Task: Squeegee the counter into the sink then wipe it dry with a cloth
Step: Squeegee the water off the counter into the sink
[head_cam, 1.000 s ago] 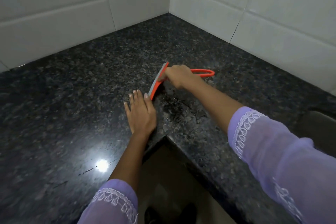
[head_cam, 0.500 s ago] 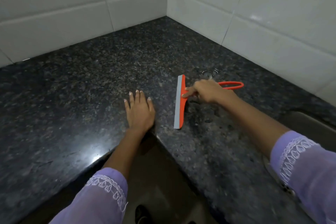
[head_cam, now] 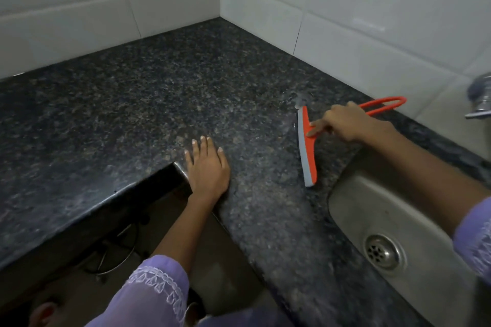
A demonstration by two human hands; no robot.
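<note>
A dark speckled stone counter [head_cam: 159, 103] meets white wall tiles [head_cam: 372, 34] at a corner. The orange squeegee [head_cam: 308, 148] lies blade-down on it, just beside the steel sink [head_cam: 372, 207]. The right hand [head_cam: 342, 122] grips its handle, forefinger stretched toward the blade; the left hand [head_cam: 207, 167] rests flat, fingers straight, on the counter's edge. Best to hold even pressure and pull straight over the sink's rim.

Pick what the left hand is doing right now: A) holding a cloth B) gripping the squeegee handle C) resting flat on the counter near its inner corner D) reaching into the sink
C: the left hand lies palm down, fingers straight, on the granite counter, while the right hand holds the squeegee.
</note>
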